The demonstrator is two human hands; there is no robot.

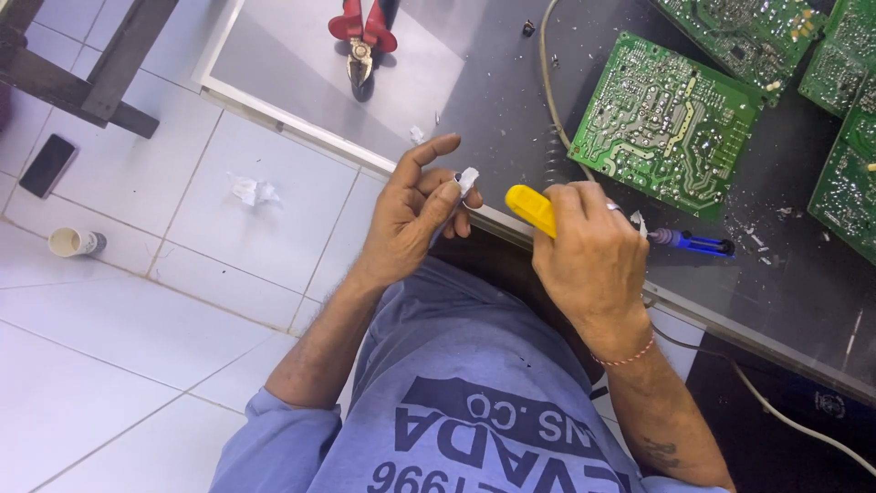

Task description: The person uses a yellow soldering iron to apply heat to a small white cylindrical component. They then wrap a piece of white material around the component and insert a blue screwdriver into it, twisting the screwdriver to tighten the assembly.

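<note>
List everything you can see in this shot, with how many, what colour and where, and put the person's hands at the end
circuit boards: four, green, right part of the bench
cutting pliers: one, red handles, top of the bench
soldering iron: one, blue, on the bench beside the right hand
cable: one, pale, running across the bench
bench: one, dark grey top
phone: one, black, on the floor at left
cup: one, pale, lying on the floor
crumpled paper: one, white, on the floor tiles
yellow tool: one, in the right hand
white scrap: one, pinched in the left hand
left hand: raised at the bench edge
right hand: gripping the tool
</note>
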